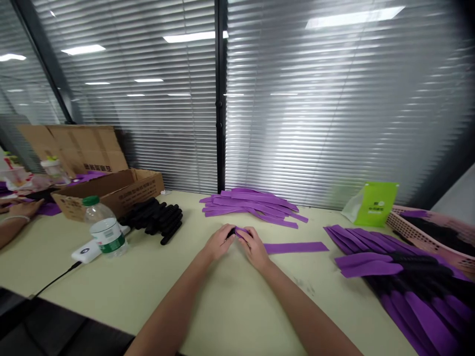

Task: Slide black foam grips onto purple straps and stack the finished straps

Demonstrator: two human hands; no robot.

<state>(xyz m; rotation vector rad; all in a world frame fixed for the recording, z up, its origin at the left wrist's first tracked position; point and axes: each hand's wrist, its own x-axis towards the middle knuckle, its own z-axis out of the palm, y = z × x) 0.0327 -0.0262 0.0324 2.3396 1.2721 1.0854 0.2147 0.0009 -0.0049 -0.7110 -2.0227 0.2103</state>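
Above the middle of the table, my left hand is closed around a short black tube, mostly hidden by the fingers. My right hand pinches one end of a purple strip against the tube's right end. The rest of that strip extends rightward, flat on the tabletop. Whether the strip goes inside the tube, I cannot tell. Behind my hands is a loose pile of purple strips. A heap of black foam-like tubes lies to the left. Purple strips with black tubes around their middles are stacked at right.
A plastic bottle and a white device with a cable stand left, before an open cardboard box. Another person's hand is at far left. A green pouch and a pink basket are at right.
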